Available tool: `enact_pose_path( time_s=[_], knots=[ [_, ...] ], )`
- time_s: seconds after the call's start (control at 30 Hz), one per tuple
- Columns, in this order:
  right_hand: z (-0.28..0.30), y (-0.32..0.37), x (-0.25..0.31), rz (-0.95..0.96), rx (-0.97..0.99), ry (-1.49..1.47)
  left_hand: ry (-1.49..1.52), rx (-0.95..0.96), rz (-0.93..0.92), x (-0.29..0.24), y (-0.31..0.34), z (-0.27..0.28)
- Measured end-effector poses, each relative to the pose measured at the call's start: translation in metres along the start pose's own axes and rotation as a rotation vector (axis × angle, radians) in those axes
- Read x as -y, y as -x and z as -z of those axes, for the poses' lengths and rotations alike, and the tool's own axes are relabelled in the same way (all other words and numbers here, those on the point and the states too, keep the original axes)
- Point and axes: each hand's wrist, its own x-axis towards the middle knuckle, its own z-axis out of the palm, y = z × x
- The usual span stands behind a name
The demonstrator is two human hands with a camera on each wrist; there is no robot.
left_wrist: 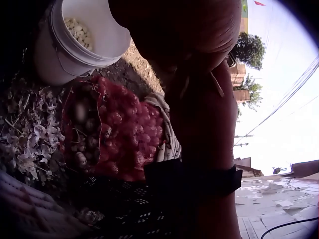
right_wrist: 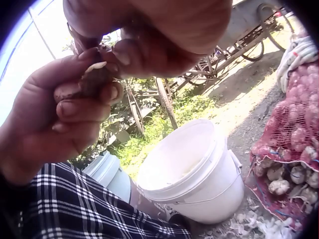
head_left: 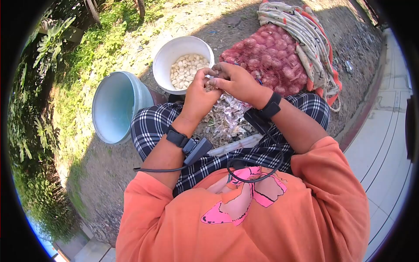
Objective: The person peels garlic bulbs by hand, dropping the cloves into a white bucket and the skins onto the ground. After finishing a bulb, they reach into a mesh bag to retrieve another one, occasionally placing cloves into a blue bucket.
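Observation:
In the head view my left hand (head_left: 200, 95) and right hand (head_left: 239, 82) meet above a heap of papery garlic skins (head_left: 229, 115). Seen from the right wrist, the left hand (right_wrist: 70, 107) curls its fingers round a brownish garlic piece (right_wrist: 95, 82). The right hand (right_wrist: 154, 35) is bent over it from above, its thumb and fingers pinching at the top of the piece. Dark hands fill the top of the left wrist view, hiding the garlic there. Peeled cloves (head_left: 187, 72) lie in a white bucket (head_left: 162, 70) just beyond the left hand.
A blue-green bucket (head_left: 114, 109) stands at left. A red mesh sack (head_left: 273, 56) of garlic bulbs, partly covered by pale cloth (head_left: 301, 30), lies at right. Plaid-covered knees (head_left: 148, 122) flank the skins. Green plants (head_left: 87, 56) grow at left; a wheeled cart (right_wrist: 244, 37) stands farther off.

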Motion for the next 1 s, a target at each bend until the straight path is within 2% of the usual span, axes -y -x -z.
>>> enact_pose_path(
  time_s=[0.07,0.2,0.27,0.3,0.33,0.4,0.43,0.47,0.5,0.6,0.67,0.77,0.87,0.93,0.97,1.0],
  knots=[
    [-0.006,-0.001,-0.007,0.088,-0.067,-0.296,0.297,0.127,0.162,-0.008,0.001,0.004],
    [-0.010,0.002,0.002,0.103,-0.093,-0.423,0.396,0.166,0.210,-0.004,0.003,0.005],
    [-0.001,0.005,0.007,-0.063,-0.018,-0.760,0.595,0.203,0.160,-0.003,0.003,0.004],
    [-0.006,0.005,0.017,-0.163,-0.067,-0.991,0.595,0.208,0.159,-0.003,0.003,0.005],
    [-0.006,0.004,0.010,-0.163,-0.071,-0.990,0.710,0.175,0.185,-0.004,0.003,0.007],
    [-0.002,-0.002,-0.003,-0.119,0.016,-1.248,0.821,0.148,0.202,-0.006,-0.002,0.008],
    [-0.004,-0.002,-0.002,-0.215,-0.039,-1.277,0.845,0.049,0.242,-0.007,-0.004,0.008],
    [-0.005,-0.001,-0.001,-0.210,-0.039,-1.276,0.869,-0.051,0.282,-0.006,-0.006,0.008],
    [-0.006,-0.002,-0.002,-0.246,-0.057,-1.262,0.867,-0.049,0.277,-0.005,-0.006,0.008],
    [-0.009,0.000,-0.002,-0.282,-0.100,-1.177,0.334,0.005,0.117,-0.006,-0.002,0.003],
    [-0.012,0.004,0.004,-0.186,-0.076,-0.826,-0.073,-0.017,-0.103,-0.016,0.006,-0.003],
    [-0.010,0.003,0.013,-0.186,-0.042,-0.798,-0.102,-0.016,-0.175,-0.006,0.004,-0.002],
    [-0.008,-0.003,0.005,-0.126,-0.045,-0.770,-0.030,-0.108,-0.214,0.001,0.001,-0.001],
    [0.002,-0.007,0.008,0.123,-0.275,-0.010,-0.154,-0.193,-0.143,0.002,0.000,0.004],
    [0.011,-0.004,0.011,-0.008,-0.206,-0.001,-0.156,-0.191,-0.146,0.003,-0.001,0.005],
    [0.017,-0.002,0.017,-0.011,-0.207,-0.002,-0.197,-0.214,-0.147,-0.005,0.000,0.005]
  ],
)
